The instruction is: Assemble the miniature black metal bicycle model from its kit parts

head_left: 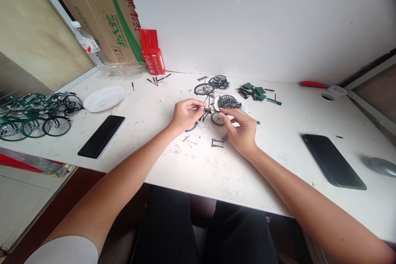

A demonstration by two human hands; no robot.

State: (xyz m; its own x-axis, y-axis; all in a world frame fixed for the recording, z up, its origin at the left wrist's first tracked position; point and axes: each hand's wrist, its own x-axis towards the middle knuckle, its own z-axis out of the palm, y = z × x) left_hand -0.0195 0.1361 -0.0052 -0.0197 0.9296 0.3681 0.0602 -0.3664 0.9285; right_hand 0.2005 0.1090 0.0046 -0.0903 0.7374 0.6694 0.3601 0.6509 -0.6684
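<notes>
My left hand (187, 114) and right hand (243, 130) pinch thin black miniature-bicycle parts (211, 110); likely fitting them, I need steady alignment.

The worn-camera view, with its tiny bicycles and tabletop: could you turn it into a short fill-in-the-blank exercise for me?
1. The small box beside the cardboard carton is coloured ____.
2. The group of green model bicycles stands near the ____ edge of the picture.
3. The left hand and right hand pinch small dark parts above a table coloured ____.
4. The plate just beyond the right hand carries black, spoked ____.

Missing words: red; left; white; wheels.
</notes>
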